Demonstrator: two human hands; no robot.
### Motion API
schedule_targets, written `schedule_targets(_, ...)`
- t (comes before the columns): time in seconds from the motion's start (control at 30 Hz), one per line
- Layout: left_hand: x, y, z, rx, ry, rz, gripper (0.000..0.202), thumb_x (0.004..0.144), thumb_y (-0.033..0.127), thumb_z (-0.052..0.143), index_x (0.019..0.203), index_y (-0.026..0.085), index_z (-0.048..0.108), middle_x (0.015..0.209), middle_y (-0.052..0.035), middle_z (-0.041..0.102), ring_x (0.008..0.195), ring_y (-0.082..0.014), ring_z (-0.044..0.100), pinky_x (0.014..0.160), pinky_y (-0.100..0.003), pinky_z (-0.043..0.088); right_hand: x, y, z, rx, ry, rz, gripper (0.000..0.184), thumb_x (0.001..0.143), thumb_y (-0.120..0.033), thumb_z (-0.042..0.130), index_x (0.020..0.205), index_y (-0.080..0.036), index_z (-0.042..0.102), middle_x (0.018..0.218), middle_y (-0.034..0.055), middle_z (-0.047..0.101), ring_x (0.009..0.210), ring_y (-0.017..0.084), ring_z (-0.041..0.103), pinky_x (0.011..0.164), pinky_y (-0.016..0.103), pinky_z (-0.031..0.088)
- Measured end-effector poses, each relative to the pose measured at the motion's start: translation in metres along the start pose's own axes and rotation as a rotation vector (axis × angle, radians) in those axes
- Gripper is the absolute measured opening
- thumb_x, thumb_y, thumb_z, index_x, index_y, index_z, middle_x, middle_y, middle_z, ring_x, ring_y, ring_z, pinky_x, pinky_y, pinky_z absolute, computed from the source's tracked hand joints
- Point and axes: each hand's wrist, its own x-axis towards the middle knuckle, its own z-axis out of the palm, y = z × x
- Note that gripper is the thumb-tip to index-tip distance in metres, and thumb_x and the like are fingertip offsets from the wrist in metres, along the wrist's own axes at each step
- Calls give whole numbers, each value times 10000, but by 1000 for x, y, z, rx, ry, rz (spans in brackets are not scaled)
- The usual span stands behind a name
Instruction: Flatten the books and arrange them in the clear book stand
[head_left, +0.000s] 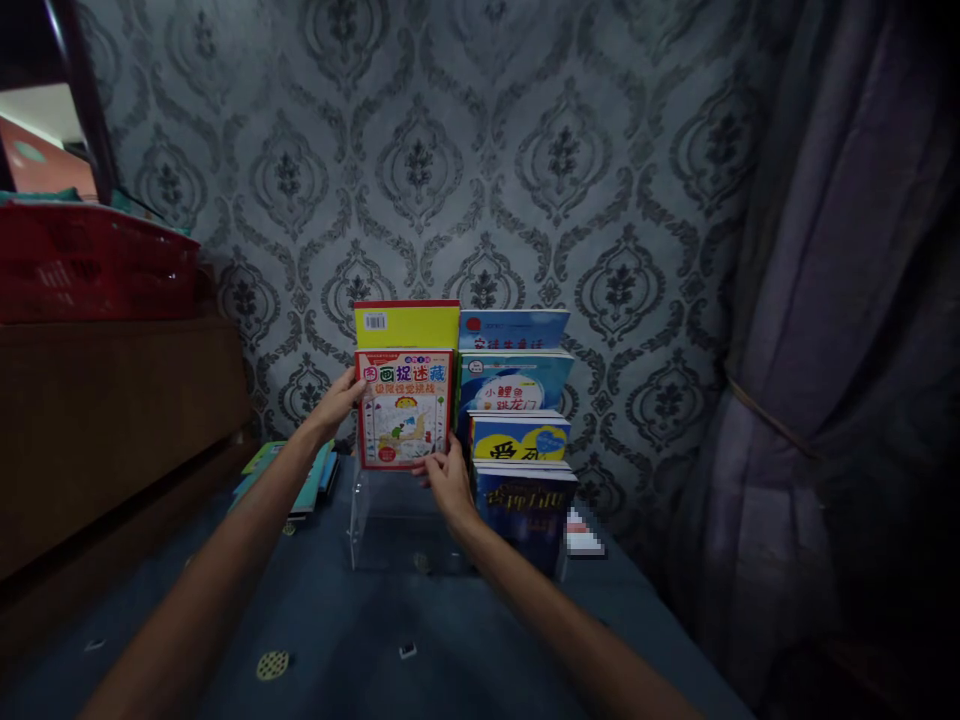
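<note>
A red-framed picture book (403, 408) stands upright in the left column of a clear tiered rack (386, 525). My left hand (341, 398) grips its left edge near the top. My right hand (450, 478) pinches its lower right corner. Directly behind it stands a yellow book (406, 326). The rack's right column holds several stepped books: a pale blue one (514, 329) at the back, a fish-cover book (514, 385), a yellow-and-blue one (519, 438) and a dark blue one (529, 505) in front. The rack's front left slots look bare.
A pile of flat books (304, 482) lies on the blue surface (360, 630) left of the rack. A red basket (94, 262) sits on a brown cabinet (105, 420) at the left. Patterned wallpaper stands behind; a purple curtain (840, 330) hangs at the right.
</note>
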Motion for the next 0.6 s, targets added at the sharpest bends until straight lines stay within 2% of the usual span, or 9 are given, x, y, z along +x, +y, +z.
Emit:
schedule_targets(0.13, -3, -3, 15, -74, 121, 40, 475, 777, 470, 672, 1141, 168, 629, 1148, -87, 710, 1121, -295, 634, 986, -424, 490, -1, -1, 0, 1, -26, -11, 774, 800, -185, 494, 1507, -115, 189, 746, -2, 717, 631, 176, 695, 518, 247, 515)
schedule_targets(0.33, 1, -8, 38, -225, 241, 14, 465, 910, 549, 517, 1150, 155, 579, 1111, -105, 716, 1043, -271, 684, 945, -441, 532, -5, 0, 2, -12, -26, -28, 796, 809, -167, 490, 1529, -137, 153, 747, -9, 715, 633, 175, 693, 547, 260, 524)
schedule_targets(0.6, 6, -15, 36, -136, 260, 70, 461, 924, 593, 499, 1085, 172, 594, 1085, -90, 705, 1071, -266, 658, 969, -420, 507, -8, 4, -1, -77, -26, -87, 795, 835, -198, 485, 1544, -144, 130, 804, 12, 728, 670, 178, 689, 579, 262, 514)
